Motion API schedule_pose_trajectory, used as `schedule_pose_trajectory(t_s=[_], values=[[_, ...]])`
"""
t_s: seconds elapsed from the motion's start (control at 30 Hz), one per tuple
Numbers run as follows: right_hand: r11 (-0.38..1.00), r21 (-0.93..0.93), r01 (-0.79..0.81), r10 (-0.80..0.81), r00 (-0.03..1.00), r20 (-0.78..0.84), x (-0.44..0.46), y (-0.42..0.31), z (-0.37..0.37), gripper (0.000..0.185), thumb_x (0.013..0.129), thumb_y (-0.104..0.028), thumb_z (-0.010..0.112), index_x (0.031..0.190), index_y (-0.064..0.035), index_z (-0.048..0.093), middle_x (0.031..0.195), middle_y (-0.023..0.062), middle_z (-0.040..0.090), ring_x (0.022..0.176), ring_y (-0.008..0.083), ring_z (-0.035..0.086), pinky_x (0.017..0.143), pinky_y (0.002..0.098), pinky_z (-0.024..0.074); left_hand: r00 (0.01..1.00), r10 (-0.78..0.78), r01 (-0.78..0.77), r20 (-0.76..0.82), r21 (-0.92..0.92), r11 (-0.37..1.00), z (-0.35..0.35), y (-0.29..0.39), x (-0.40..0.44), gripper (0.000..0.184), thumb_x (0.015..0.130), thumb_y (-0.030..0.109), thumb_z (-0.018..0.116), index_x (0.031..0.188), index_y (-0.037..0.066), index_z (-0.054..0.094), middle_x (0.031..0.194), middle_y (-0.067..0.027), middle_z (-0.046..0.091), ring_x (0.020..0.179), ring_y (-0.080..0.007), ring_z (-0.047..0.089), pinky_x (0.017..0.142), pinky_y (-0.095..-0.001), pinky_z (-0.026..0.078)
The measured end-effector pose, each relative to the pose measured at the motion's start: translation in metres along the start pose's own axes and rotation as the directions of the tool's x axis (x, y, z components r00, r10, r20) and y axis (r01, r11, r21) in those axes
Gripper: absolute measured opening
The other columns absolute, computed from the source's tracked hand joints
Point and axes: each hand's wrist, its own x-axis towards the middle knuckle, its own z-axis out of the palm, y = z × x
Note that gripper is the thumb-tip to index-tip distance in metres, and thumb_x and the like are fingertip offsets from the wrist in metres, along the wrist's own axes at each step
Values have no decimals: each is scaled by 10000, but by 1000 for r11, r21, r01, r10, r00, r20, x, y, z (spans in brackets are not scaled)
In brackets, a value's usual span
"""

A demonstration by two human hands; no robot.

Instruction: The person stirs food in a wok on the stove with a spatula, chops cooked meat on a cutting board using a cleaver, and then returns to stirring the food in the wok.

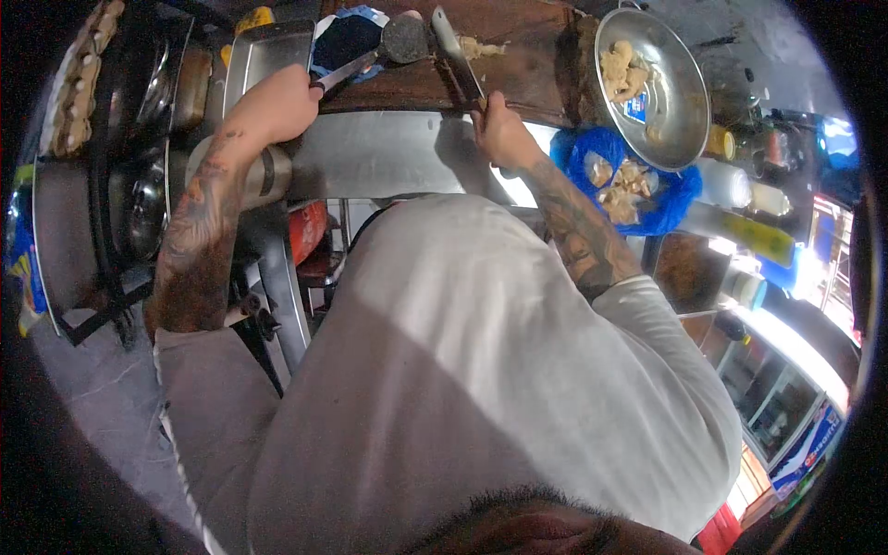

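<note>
My left hand (280,104) is closed round the handle of a knife (350,70), whose blade slants up toward a dark round object (404,38). In my right hand (505,135) is a wide-bladed knife (453,48), angled up and left over a brown cutting board (532,55). The two blades are apart. Small pale scraps (483,48) lie on the board just right of the wide blade. A dark cloth-like item with a blue and white edge (346,41) sits left of the round object.
At the right are a metal bowl (680,102) with pale lumps (623,70) and a blue bag (680,199) holding pale pieces. Bottles (723,183) stand beyond them. A metal tray (268,57) is at upper left, with egg cartons (81,88) farther left. The steel counter edge (370,153) runs before my body.
</note>
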Motion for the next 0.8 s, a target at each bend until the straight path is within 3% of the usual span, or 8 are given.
schedule_pose_trajectory(t_s=[0.27,0.4,0.47,0.53,0.57,0.6,0.67,0.8], values=[[1000,11,-30,30,1000,2,25,4,5,356,955,-259,480,1070,66,390,896,387,604,902,543,594,802,586,453,999,6,-6,52,-7,1000,-10,13,0,367,929,275,536,1004,-65,652,914,-281,660,863,-443,651,786,-490,508],[1000,7,10,-9,997,-82,17,6,5,345,952,-268,498,1068,42,401,912,364,615,908,540,591,802,584,459,998,14,-14,55,-3,1000,-9,3,1,379,936,290,523,1010,-58,651,919,-275,663,851,-440,653,784,-487,509],[998,-32,48,-51,990,-128,17,10,-4,340,950,-269,508,1066,33,405,915,359,618,908,542,589,801,582,463,995,-56,63,81,-80,995,-14,0,-7,365,923,264,527,980,-74,653,890,-301,649,891,-448,638,788,-480,499],[997,70,26,-15,988,-153,6,10,-9,334,945,-265,527,1068,27,419,917,358,617,911,546,585,806,569,474,993,-77,86,87,-108,990,-18,1,-15,374,928,272,521,974,-75,651,876,-297,649,876,-441,641,778,-483,498],[994,82,77,-59,977,-205,2,13,-8,305,963,-269,535,1013,15,435,843,306,628,833,513,602,705,521,482,993,-94,104,76,-135,985,-19,2,-17,383,933,279,515,969,-77,650,862,-293,650,862,-435,644,768,-486,496],[994,84,74,-55,976,-211,2,13,-7,305,963,-269,535,1013,15,435,843,306,628,833,513,602,705,521,482,993,-88,97,74,-132,987,-18,2,-14,383,933,279,515,969,-77,650,862,-293,650,862,-435,644,768,-486,496],[996,70,49,-41,992,-121,1,10,-3,347,947,-262,534,1063,48,429,916,364,614,917,541,587,813,559,477,999,-36,37,36,-42,998,-15,-3,-11,376,950,308,501,1064,-22,642,962,-263,665,915,-418,654,801,-477,510],[994,111,-23,27,999,-35,-11,1,1,348,949,-262,533,1060,50,429,926,361,615,923,528,593,812,556,478,992,-85,91,92,-63,994,-17,6,-15,362,950,296,508,1044,-30,635,962,-261,663,925,-421,649,803,-477,509]])
